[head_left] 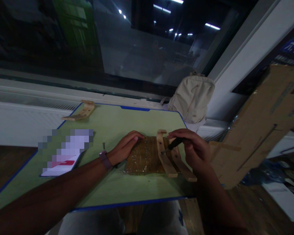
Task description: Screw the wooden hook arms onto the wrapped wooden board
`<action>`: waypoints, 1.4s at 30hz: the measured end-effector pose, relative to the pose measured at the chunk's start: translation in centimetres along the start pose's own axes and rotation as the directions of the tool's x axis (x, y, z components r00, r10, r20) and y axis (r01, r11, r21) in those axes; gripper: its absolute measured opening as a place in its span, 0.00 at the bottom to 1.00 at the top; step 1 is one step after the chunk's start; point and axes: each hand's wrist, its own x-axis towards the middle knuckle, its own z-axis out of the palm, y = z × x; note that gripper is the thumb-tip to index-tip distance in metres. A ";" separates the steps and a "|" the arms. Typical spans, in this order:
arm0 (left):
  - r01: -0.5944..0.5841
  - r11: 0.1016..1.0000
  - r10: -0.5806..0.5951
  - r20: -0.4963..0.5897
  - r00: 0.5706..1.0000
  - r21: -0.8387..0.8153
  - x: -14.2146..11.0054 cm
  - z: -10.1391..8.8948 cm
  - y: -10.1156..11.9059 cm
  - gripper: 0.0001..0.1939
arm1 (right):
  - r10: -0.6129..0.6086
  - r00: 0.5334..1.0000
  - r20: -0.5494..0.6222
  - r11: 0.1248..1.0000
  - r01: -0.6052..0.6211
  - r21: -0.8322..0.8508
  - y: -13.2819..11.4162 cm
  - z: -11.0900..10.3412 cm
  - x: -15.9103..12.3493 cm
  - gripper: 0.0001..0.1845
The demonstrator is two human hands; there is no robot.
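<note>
My left hand (127,148) grips the far left corner of a flat brown wooden board (139,160), which looks wrapped in clear film. Its thumb lies on top, with the fingers along the far edge. Two pale curved wooden strips with holes lie side by side on the board: the left strip (170,169) and the right strip (187,171). My right hand (197,150) is closed around a black-handled screwdriver (175,142). The screwdriver slants down to the left, its tip at a hole in the left strip. Whether a screw sits there is too small to tell.
A third curved wooden piece (84,112) lies at the table's far left corner. A phone-like flat object (63,166), partly blurred, and a small screw (104,146) are left of my hand. Beyond the green table (107,120) stand a beige backpack (193,96) and, at right, a large cardboard box (262,124).
</note>
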 end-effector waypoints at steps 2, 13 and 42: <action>0.004 1.000 -0.004 0.001 1.000 -0.009 0.0 0.0 0.0 0.20 | 0.040 0.995 0.089 0.999 -0.038 -0.018 -0.5 0.1 0.2 0.20; -0.015 1.000 0.015 -0.005 1.000 0.010 0.0 0.0 -0.1 0.19 | -0.044 0.998 -0.045 0.997 0.041 -0.063 0.4 0.3 0.4 0.22; -0.018 1.000 0.018 0.005 1.000 0.012 0.0 0.0 -0.1 0.18 | -0.086 0.979 -0.187 0.996 0.083 -0.023 0.8 0.2 0.2 0.12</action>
